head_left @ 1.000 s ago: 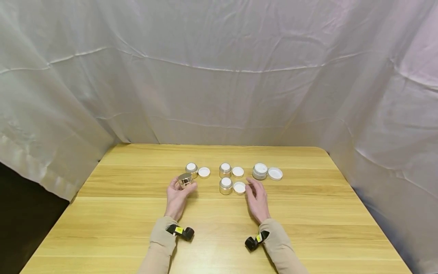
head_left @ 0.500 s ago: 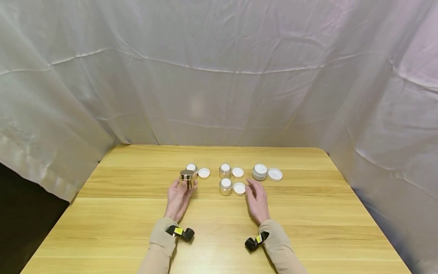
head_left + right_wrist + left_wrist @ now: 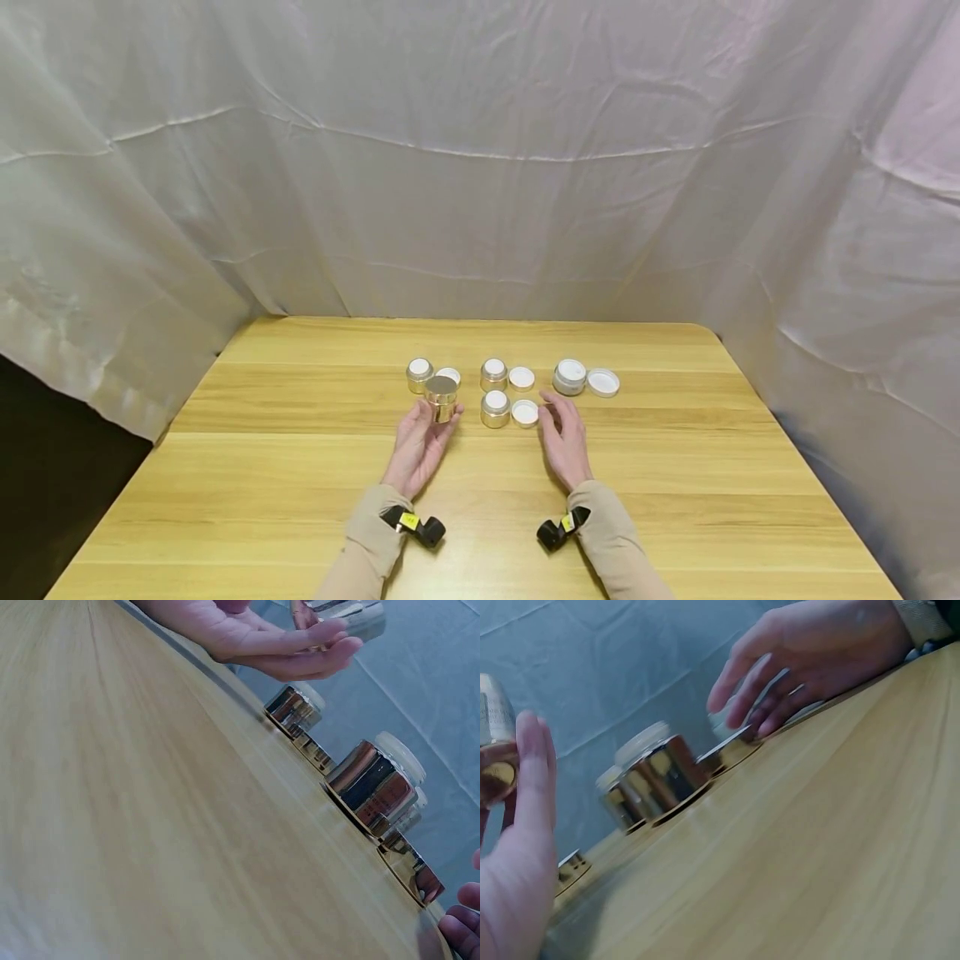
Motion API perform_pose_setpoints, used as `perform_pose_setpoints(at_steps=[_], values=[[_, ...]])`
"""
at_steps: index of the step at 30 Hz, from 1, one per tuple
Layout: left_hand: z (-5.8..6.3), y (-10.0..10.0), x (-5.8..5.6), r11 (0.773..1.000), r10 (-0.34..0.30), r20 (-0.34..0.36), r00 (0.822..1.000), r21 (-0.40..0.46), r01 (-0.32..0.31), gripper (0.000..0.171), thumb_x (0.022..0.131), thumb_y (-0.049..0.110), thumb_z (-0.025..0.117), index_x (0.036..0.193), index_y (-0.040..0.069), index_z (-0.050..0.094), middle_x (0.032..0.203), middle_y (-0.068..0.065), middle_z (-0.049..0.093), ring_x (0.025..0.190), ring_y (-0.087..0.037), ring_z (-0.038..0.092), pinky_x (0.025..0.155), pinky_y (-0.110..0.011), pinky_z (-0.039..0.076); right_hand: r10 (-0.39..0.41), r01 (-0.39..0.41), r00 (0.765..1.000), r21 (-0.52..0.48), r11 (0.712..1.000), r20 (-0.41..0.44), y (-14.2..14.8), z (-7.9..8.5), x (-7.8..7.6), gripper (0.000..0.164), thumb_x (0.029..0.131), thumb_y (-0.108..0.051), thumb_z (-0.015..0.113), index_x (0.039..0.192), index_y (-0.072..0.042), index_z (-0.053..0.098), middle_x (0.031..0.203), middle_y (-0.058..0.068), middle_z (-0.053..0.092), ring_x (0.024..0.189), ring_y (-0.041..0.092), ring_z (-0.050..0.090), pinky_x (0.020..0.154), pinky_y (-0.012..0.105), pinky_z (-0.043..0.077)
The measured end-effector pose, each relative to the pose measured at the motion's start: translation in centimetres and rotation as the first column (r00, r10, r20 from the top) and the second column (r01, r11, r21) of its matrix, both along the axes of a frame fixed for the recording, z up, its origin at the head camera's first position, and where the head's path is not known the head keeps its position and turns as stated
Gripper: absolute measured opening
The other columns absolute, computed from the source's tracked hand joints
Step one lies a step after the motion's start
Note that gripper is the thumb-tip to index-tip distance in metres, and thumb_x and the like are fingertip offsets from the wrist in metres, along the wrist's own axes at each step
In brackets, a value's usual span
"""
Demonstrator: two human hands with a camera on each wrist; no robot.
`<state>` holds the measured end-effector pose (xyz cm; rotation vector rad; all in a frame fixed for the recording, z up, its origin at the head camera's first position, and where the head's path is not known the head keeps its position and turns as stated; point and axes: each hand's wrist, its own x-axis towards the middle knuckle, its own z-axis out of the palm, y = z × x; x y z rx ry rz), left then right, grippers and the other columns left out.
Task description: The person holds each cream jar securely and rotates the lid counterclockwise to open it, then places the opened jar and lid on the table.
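My left hand (image 3: 418,454) holds a gold cosmetic jar (image 3: 441,408) above the table, thumb on one side and fingers on the other. The jar's flat, shiny top faces up in the head view and overlaps a lid behind it. In the right wrist view, the held jar (image 3: 352,619) appears at the top edge. My right hand (image 3: 566,442) rests on the table with loosely bent fingers, fingertips right at an upturned white-lined lid (image 3: 525,412). Left of that lid stands an uncapped gold jar (image 3: 495,412) with a white top.
A back row holds a gold jar (image 3: 418,380) with its partly covered lid (image 3: 448,373), another gold jar (image 3: 493,379) with a lid (image 3: 521,378), and a wider greyish jar (image 3: 569,381) with its lid (image 3: 603,382). Pale curtains (image 3: 480,208) surround the wooden table (image 3: 480,533).
My left hand has turned the jar from tilted to upright and carried it to the right, from the back-left jar to in front of that jar's lid. My right hand stays put.
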<state>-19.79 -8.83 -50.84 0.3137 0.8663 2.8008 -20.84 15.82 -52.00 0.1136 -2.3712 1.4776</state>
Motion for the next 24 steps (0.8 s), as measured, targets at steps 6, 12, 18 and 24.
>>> perform_pose_setpoints(at_steps=[6, 12, 18, 24], values=[[0.2, 0.2, 0.2, 0.979, -0.181, -0.051, 0.982, 0.086, 0.185, 0.037, 0.11, 0.021, 0.033, 0.135, 0.012, 0.057, 0.132, -0.008, 0.056, 0.121, -0.019, 0.063, 0.112, -0.023, 0.049, 0.002, -0.001, 1.0, -0.005, 1.0, 0.003, -0.1, 0.1, 0.1, 0.032, 0.103, -0.011, 0.054, 0.132, 0.0, 0.06, 0.126, 0.021, 0.062, 0.111, 0.031, 0.064, 0.099, 0.04, 0.054], [-0.1, 0.6, 0.3, 0.959, -0.271, -0.199, 0.942, 0.023, 0.281, 0.042, 0.11, 0.008, 0.027, 0.137, 0.01, 0.058, 0.14, -0.009, 0.056, 0.127, -0.022, 0.06, 0.117, -0.031, 0.046, -0.005, 0.005, 1.0, -0.003, 1.0, 0.006, -0.1, 0.1, 0.0, 0.031, 0.103, -0.01, 0.054, 0.131, 0.0, 0.061, 0.125, 0.021, 0.063, 0.109, 0.031, 0.064, 0.097, 0.036, 0.055], [-0.1, 1.6, 0.8, 0.949, -0.306, -0.198, 0.931, 0.011, 0.314, 0.041, 0.108, 0.003, 0.029, 0.139, 0.008, 0.056, 0.141, -0.014, 0.056, 0.128, -0.026, 0.061, 0.116, -0.033, 0.046, -0.01, 0.01, 1.0, 0.004, 1.0, 0.002, 0.0, 0.0, -0.1, 0.031, 0.104, -0.011, 0.053, 0.131, 0.0, 0.061, 0.123, 0.021, 0.063, 0.108, 0.033, 0.064, 0.096, 0.033, 0.054], [-0.2, 2.7, 1.3, 0.949, -0.307, -0.144, 0.941, 0.024, 0.313, 0.034, 0.107, 0.005, 0.039, 0.138, 0.003, 0.052, 0.141, -0.016, 0.055, 0.127, -0.024, 0.062, 0.116, -0.032, 0.046, -0.014, 0.014, 1.0, -0.003, 1.0, -0.005, -0.1, 0.0, -0.1, 0.031, 0.103, -0.01, 0.053, 0.131, 0.002, 0.061, 0.122, 0.022, 0.063, 0.107, 0.032, 0.065, 0.095, 0.032, 0.055]])
